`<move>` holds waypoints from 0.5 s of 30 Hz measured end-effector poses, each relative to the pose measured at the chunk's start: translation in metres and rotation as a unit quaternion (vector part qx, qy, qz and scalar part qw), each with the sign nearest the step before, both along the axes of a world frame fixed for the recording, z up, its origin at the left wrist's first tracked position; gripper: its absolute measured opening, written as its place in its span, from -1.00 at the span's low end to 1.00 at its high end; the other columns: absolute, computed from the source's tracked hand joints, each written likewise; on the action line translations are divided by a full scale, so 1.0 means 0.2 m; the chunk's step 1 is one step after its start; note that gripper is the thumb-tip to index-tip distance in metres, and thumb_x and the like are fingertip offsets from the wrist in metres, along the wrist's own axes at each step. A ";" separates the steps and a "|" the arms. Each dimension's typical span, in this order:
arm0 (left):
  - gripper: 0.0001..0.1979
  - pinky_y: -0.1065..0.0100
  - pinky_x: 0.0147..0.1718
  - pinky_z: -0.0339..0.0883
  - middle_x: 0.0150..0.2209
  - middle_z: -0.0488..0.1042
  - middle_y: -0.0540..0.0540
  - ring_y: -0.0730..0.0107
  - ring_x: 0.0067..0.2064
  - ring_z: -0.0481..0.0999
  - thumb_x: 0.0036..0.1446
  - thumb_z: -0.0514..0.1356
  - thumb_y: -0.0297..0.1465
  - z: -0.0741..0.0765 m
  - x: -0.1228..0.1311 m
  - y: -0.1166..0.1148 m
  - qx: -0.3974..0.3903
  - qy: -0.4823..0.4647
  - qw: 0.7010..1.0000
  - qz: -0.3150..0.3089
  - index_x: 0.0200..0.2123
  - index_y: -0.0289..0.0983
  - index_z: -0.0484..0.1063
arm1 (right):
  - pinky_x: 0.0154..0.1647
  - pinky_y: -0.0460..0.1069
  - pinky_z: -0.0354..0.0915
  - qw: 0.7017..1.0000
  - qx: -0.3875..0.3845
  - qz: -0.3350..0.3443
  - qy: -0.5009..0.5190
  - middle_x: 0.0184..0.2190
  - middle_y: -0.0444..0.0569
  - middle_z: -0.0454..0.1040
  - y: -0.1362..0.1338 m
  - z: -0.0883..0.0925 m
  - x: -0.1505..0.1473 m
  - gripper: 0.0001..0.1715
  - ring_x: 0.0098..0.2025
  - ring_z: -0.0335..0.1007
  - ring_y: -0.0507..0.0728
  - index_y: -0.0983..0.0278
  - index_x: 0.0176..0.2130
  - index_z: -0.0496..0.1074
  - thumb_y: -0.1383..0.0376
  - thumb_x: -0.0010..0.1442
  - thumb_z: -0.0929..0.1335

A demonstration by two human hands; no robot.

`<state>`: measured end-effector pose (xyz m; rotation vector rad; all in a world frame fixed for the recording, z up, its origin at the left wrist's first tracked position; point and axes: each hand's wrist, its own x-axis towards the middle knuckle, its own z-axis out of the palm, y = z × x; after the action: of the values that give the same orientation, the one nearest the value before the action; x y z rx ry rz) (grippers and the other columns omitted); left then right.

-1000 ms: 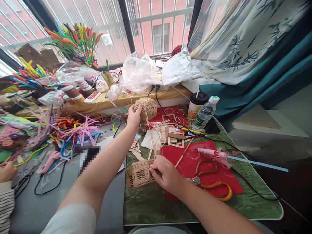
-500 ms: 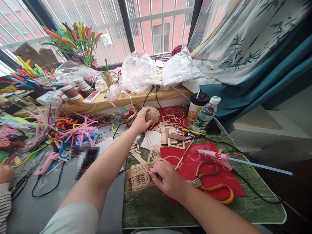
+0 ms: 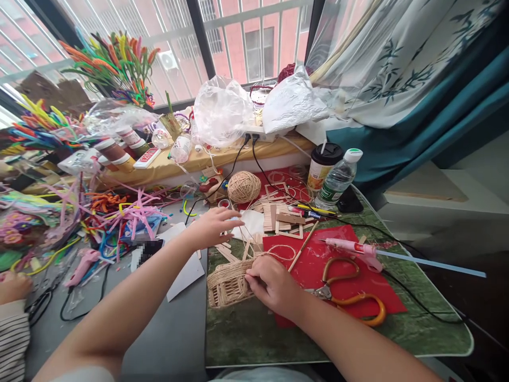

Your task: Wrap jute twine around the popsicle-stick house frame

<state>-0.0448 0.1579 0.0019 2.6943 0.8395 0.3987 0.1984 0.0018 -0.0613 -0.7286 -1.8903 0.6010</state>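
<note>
Short pale grey left sleeve (image 3: pixel 89 374), bare forearms (image 3: pixel 131 289), bare wrists (image 3: pixel 195 236), bare fingers (image 3: pixel 226 224)

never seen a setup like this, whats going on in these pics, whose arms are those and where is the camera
There's no machine here: the arms belong to a person working bare-handed. One camera, worn on that person's head, takes every picture, looking forward and down. The right hand pinches one end of a woven twine piece between its fingers. The left hand is open, with no object visibly gripped. Beyond it sits a ball of twine. On the green mat are a red sheet, scissors, a pink glue gun and a bottle. At the far left is another person's hand.
</note>
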 end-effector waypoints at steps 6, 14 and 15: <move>-0.71 0.15 0.08 0.51 0.03 0.68 -0.16 0.19 0.02 0.67 0.46 0.14 -0.18 0.00 0.05 -0.14 -0.012 -0.023 1.000 0.009 -0.06 -0.02 0.68 | -0.22 0.10 0.40 1.000 0.005 -0.006 -0.007 -0.35 -0.06 0.48 -0.01 -0.01 0.00 -0.90 -0.29 0.44 0.18 0.15 -0.17 0.37 0.35 0.45 0.32; -0.75 0.15 0.10 0.50 -0.03 0.72 -0.10 0.20 -0.02 0.69 0.41 0.17 -0.22 0.15 0.00 -0.05 -0.012 -0.012 1.000 0.025 -0.06 0.02 0.69 | -0.23 0.09 0.38 1.000 -0.002 -0.003 -0.008 -0.33 -0.04 0.47 -0.01 -0.01 0.00 -0.90 -0.30 0.41 0.17 0.16 -0.17 0.39 0.33 0.47 0.32; -0.75 0.13 0.12 0.49 -0.05 0.72 -0.10 0.19 -0.03 0.69 0.39 0.18 -0.25 0.15 -0.01 -0.03 -0.012 -0.002 1.000 0.028 -0.07 0.03 0.69 | -0.22 0.10 0.38 1.000 -0.003 0.000 -0.005 -0.33 -0.04 0.46 -0.01 0.00 0.00 -0.90 -0.29 0.41 0.17 0.16 -0.17 0.39 0.33 0.47 0.31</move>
<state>-0.0465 0.1514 0.0309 2.6515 0.9157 0.4024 0.1979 0.0005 -0.0620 -0.7380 -1.8984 0.6039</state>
